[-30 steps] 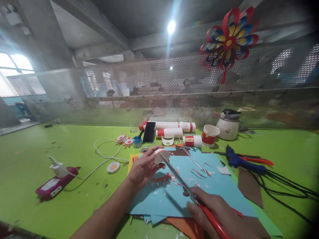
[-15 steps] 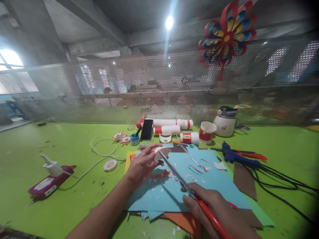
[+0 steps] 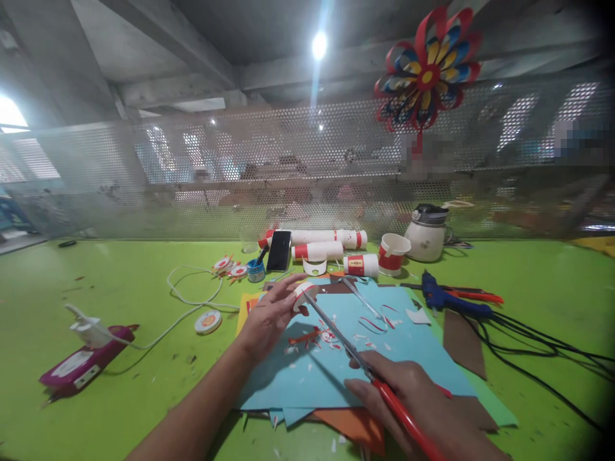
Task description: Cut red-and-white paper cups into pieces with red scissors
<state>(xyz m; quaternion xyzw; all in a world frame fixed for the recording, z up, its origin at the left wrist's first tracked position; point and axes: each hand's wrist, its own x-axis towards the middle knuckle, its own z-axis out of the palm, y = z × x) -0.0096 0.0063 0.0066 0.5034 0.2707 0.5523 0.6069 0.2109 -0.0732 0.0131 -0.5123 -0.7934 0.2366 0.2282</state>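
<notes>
Your camera sits on your head, facing forward and down across the green table (image 3: 120, 288), near enough to take in your left hand (image 3: 271, 314) and right hand (image 3: 413, 387) low in view, the mesh partition (image 3: 269, 141) farther off

- This looks like a craft workshop, with a bright green work table (image 3: 110, 410) strewn with paper scraps (image 3: 327, 335).
- Blue paper sheets (image 3: 298, 390), a blue glue gun (image 3: 456, 303) and red-and-white paper cups (image 3: 369, 266) lie on it; red-handled scissors (image 3: 401, 410) are held over the paper.
- A purple power strip (image 3: 72, 370) lies at the left.
- A perforated screen (image 3: 168, 211) runs along the table's back; a looped, many-coloured flower ornament (image 3: 427, 77) shows high at the right.
- Bare concrete beams (image 3: 192, 48) and a bright lamp (image 3: 319, 45) are overhead.
</notes>
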